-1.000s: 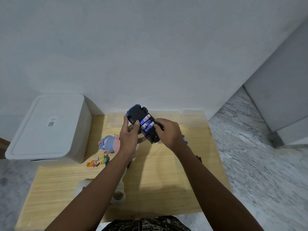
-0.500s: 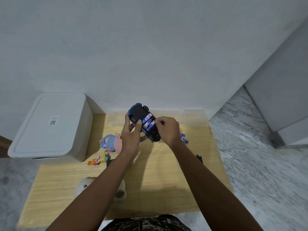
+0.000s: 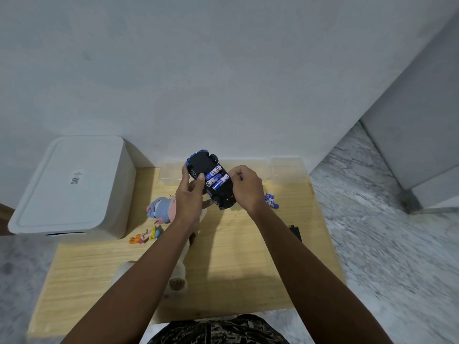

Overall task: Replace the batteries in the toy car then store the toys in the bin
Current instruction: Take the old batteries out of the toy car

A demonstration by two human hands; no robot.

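Head view: a person's two bare arms reach over a pale wooden tabletop (image 3: 236,264) set against a white wall.
Toy car: blue toy car (image 3: 211,181) held upside down above the tabletop's far edge, black underside facing up.
Battery bay: open, with three blue-and-white batteries (image 3: 215,178) seated side by side.
Left hand: left hand (image 3: 190,197) grips the car's near side, thumb and fingers curled round it.
Right hand: right hand (image 3: 247,186) has its fingers bunched at the car's far side by the bay; whether it pinches anything, I cannot tell.
Handling: probably light, stiff plastic; best held by the body sides, clear of the wheels, and kept level so the batteries stay put.
Spare batteries: loose batteries (image 3: 270,199) lie on the tabletop just beside the right wrist.
Bin: white bin (image 3: 72,187) stands at the left, lid on, contents hidden.
Clear boxes: two clear boxes (image 3: 285,170) sit at the far edge; contents unclear.
Other toys: pig plush (image 3: 161,209) and small figure (image 3: 146,236) lie near the bin.
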